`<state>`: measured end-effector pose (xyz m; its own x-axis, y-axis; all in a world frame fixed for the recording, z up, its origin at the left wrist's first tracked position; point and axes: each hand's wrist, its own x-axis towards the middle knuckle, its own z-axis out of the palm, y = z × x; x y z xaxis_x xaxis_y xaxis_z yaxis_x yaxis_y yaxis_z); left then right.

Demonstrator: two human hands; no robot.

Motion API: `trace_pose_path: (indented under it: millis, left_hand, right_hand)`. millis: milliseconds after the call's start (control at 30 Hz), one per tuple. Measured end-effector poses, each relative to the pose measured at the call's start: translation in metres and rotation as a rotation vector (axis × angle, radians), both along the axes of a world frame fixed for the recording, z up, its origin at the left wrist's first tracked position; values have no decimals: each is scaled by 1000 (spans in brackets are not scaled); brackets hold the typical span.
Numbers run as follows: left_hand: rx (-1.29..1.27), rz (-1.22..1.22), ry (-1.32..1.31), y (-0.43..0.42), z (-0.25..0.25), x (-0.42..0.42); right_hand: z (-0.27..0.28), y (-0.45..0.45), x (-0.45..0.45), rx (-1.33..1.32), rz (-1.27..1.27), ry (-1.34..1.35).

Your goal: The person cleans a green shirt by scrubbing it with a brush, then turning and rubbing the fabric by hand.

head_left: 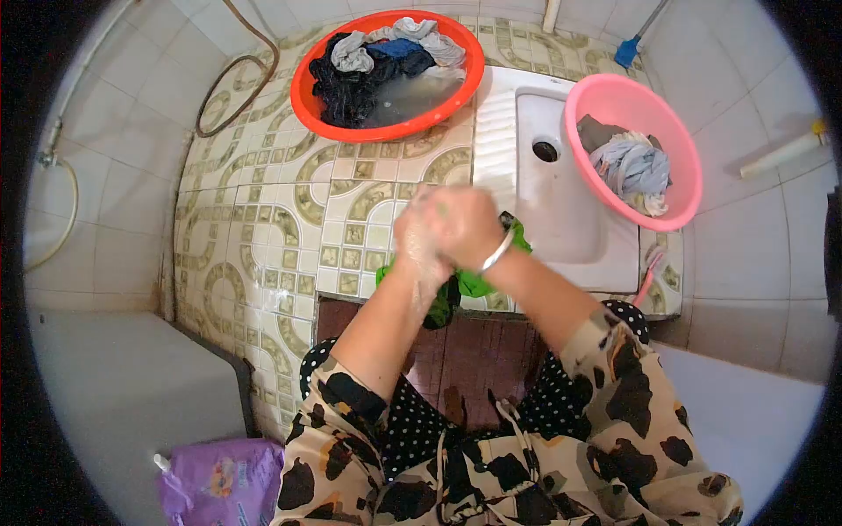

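Both hands are pressed together above the tiled ledge, slightly blurred. Suds show on my left hand [423, 230] and its wrist. My right hand [467, 223], with a white bangle [497, 252] at the wrist, is closed against it. A green and black cloth [474, 282] lies under and behind the hands, its dark part hanging over the ledge's edge. A small bit of green shows between the fingers; whether it joins the cloth below is hidden.
A red basin [395, 133] holds dark and grey clothes in cloudy water. Right of it are a white squat toilet [561, 223] and a pink basin [636, 105] with grey clothes. A purple pouch [221, 482] lies lower left. A brown hose [274, 46] curls at the back left.
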<state>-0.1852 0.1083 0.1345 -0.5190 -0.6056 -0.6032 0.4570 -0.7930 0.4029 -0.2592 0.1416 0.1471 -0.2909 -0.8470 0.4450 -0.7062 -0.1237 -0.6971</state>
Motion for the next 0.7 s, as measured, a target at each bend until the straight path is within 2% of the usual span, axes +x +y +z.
trace_pose_path:
  millis: [33, 100, 133, 200, 233, 267, 300, 367, 400, 433, 500, 533, 567, 633, 700]
  left_hand:
    - [0, 1, 4, -1, 1, -1]
    - [26, -49, 20, 0, 1, -2]
    - [41, -76, 24, 3, 3, -2]
    - [53, -142, 32, 3, 10, -5]
    - [58, -177, 33, 3, 16, -5]
    - [-58, -184, 85, 5, 30, 2]
    - [-64, -188, 85, -2, 35, 6]
    - [-56, 44, 110, -23, 41, 20]
    - [-206, -49, 295, -43, 18, 37]
    - [-208, -39, 294, -45, 21, 36]
    - [-86, -22, 34, -40, 29, 28]
    - [-36, -79, 11, -37, 19, 27]
    - [-33, -83, 10, -33, 13, 23]
    - [-6, -80, -73, -26, 2, 16]
    - [-10, -57, -60, -33, -22, 19]
  right_hand:
    - [11, 7, 17, 0, 1, 4]
    - [25, 19, 40, -123, 269, 114]
    - [11, 9, 33, -240, 137, 167]
    - [-3, 0, -9, 60, -8, -150]
    - [-16, -8, -35, 110, -115, -269]
    - [1, -4, -52, 410, -177, 16]
    - [-12, -4, -58, 404, -182, 15]
    - [-49, -10, -65, 415, 255, -595]
    - [-28, -1, -69, 420, 392, -625]
    - [-13, 4, -70, 421, 402, -623]
    - [4, 12, -72, 274, 345, -1381]
    - [-1, 9, -78, 173, 435, -1461]
    - [-4, 8, -75, 173, 430, -1463]
    - [-3, -3, -52, 149, 334, -1249]
    - [26, 4, 8, 17, 311, -490]
